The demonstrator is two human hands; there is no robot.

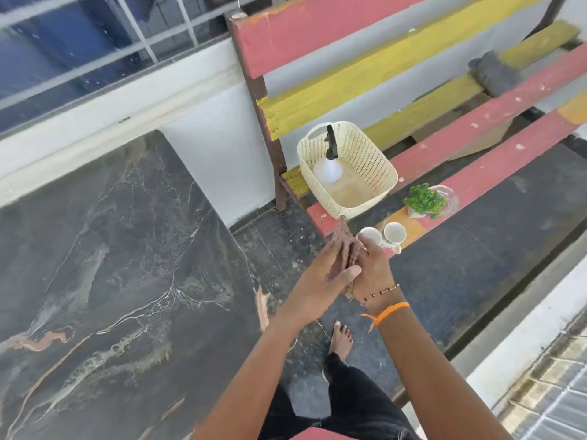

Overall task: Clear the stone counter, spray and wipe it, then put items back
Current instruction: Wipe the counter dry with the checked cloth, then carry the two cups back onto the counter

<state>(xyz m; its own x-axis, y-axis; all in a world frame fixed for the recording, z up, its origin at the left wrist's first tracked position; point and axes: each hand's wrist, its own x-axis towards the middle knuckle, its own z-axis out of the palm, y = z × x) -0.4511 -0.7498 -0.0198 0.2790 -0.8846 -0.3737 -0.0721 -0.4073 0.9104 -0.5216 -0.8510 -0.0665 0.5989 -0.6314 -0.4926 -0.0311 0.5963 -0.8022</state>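
Cloth (342,246) mostly hidden, gripped between both hands (346,274).

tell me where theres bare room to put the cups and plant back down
The stone counter shows bare from the white wall ledge down to its near edge. The bench is crowded at its near end: basket with spray bottle, two cups, plant. Both hands hold a brown cloth.
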